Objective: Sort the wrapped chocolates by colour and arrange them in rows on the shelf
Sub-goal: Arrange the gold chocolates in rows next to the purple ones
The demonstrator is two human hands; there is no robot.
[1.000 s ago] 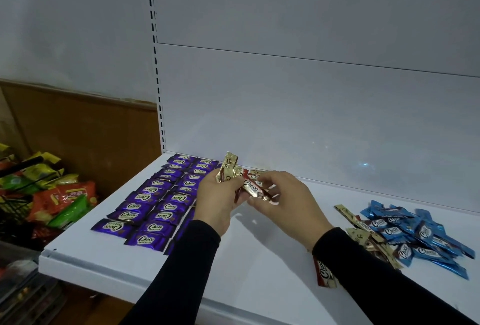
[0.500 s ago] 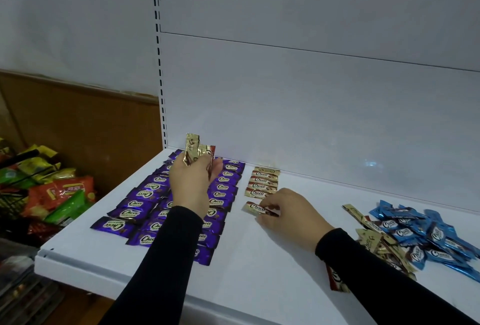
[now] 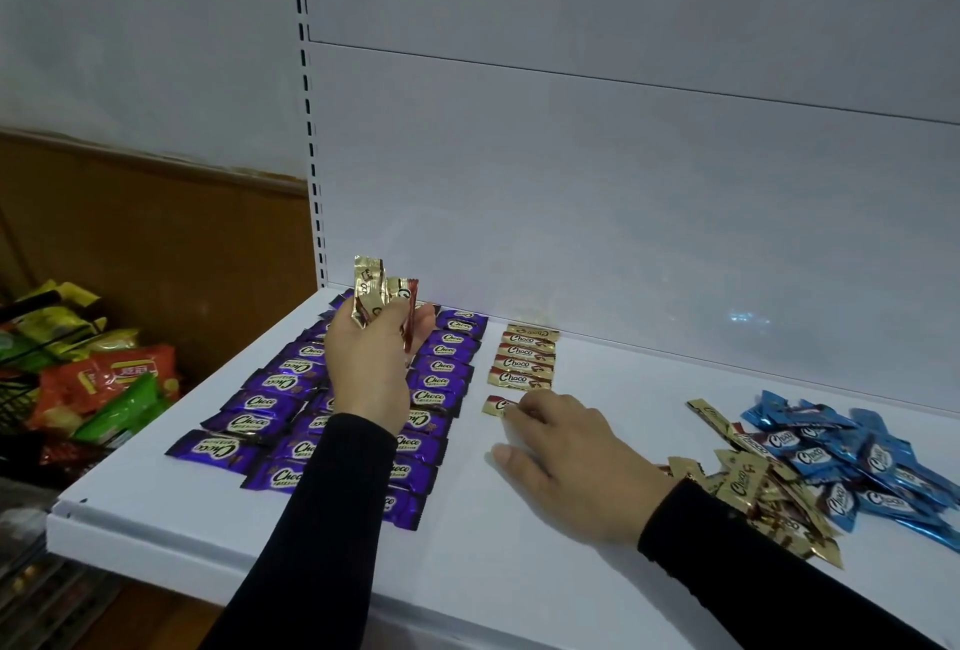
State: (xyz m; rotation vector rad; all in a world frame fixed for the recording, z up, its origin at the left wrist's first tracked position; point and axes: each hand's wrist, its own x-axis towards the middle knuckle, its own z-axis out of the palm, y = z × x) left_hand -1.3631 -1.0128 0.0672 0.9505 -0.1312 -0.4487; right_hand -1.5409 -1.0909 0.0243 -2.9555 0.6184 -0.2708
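Note:
My left hand [image 3: 369, 363] is raised over the purple rows and grips a bunch of gold chocolates [image 3: 376, 298]. My right hand [image 3: 563, 452] lies low on the white shelf [image 3: 493, 571], its fingertips on a single gold chocolate [image 3: 496, 405] just below a short row of gold chocolates [image 3: 524, 361]. Purple chocolates [image 3: 270, 405] lie in three rows at the left, partly hidden by my left arm. At the right sit a loose pile of gold chocolates [image 3: 753, 488] and a pile of blue chocolates [image 3: 852, 457].
The shelf's white back panel [image 3: 623, 208] rises right behind the rows, with a slotted upright [image 3: 311, 156] at its left. Left of the shelf, a wire basket [image 3: 15, 389] holds colourful snack bags [image 3: 114, 384] beside a brown wall.
My hands were together over the shelf a second ago. The right hand has set one gold chocolate down under the gold row; the left has lifted up and left with its bunch.

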